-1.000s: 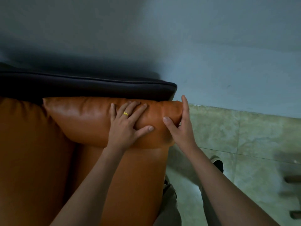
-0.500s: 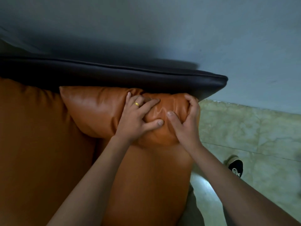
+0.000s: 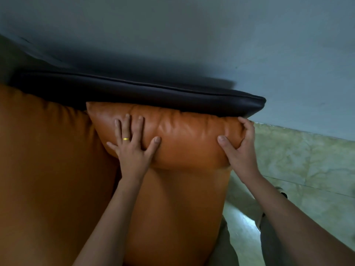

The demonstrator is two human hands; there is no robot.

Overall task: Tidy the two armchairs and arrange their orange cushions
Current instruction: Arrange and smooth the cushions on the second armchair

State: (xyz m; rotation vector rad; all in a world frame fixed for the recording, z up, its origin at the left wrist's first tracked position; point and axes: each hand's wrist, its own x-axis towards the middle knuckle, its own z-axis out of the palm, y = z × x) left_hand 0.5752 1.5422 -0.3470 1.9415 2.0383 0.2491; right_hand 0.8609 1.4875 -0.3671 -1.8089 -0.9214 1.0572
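Observation:
A small orange leather cushion (image 3: 184, 139) lies across the top of the armchair's orange back cushion (image 3: 172, 212), just under the dark brown padded chair frame (image 3: 146, 93). My left hand (image 3: 132, 148), with a gold ring, presses flat on the cushion's left part, fingers spread and straight. My right hand (image 3: 240, 148) grips the cushion's right end, thumb on the front and fingers curled round the far corner. Another orange cushion (image 3: 48, 169) fills the left of the view.
A grey-blue wall (image 3: 249, 45) rises right behind the chair. Pale marbled floor tiles (image 3: 307, 169) lie to the right, where a dark shoe (image 3: 282, 194) and my trouser legs show beside the chair.
My hands have spread apart along the small cushion: the left slid toward its left part, the right moved to its right end. The cushion now lies stretched out and smoother.

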